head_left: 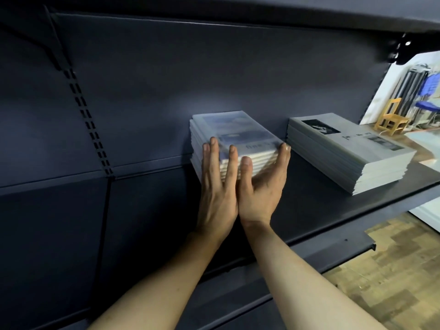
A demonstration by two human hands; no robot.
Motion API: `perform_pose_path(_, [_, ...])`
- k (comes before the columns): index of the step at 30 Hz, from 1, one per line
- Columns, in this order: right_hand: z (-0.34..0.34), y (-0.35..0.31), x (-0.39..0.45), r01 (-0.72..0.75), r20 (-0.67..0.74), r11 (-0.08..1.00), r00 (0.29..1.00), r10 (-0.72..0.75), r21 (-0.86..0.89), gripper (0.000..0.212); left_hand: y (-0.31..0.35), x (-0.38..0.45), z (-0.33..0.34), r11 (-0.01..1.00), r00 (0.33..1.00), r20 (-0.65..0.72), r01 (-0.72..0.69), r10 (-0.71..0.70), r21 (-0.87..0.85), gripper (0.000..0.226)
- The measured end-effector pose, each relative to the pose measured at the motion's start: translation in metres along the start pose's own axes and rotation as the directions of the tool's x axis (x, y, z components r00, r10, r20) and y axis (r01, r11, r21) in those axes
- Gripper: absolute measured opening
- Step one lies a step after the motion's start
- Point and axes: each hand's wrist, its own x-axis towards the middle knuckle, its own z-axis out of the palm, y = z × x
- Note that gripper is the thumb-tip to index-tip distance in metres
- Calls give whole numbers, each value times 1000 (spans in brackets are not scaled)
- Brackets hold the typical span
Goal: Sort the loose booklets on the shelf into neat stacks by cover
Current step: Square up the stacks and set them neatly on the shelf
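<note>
A stack of booklets with blue-picture covers [234, 129] lies on the dark shelf [316, 198], near the back panel. My left hand [217, 184] lies flat against the stack's near left side, fingers spread and pointing up. My right hand [262, 184] cups the stack's front corner, palm open, thumb on the front edge and fingertips at the right edge. The stack looks blurred. To the right lies a second, neat stack of grey booklets with black-and-white pictures [347, 148], apart from both hands.
The dark back panel [166, 91] stands right behind the stacks, and an upper shelf [309, 10] hangs overhead. A slotted upright [88, 120] runs down the left. Past the shelf's right end are a wooden chair [390, 120] and wood-pattern floor [392, 270].
</note>
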Motion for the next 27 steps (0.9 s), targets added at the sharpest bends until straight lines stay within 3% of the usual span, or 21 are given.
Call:
perform_pose_path(7, [-2, -1, -4, 10, -47, 1000, 999, -9, 17, 82, -2, -1, 1, 1000, 1000, -7, 15, -15, -19, 75])
perform_pose_path(12, [-1, -1, -3, 12, -37, 1000, 999, -12, -10, 98, 2, 2, -2, 991, 998, -31, 57, -61, -119, 74])
perform_pose_path(19, [1, 3, -3, 12, -15, 999, 1000, -13, -37, 92, 2, 2, -2, 977, 996, 41, 91, -84, -194, 79])
perform_pose_path(27, [2, 4, -4, 25, 2, 994, 1000, -25, -105, 92, 1, 4, -5, 957, 997, 18, 83, -81, -278, 72])
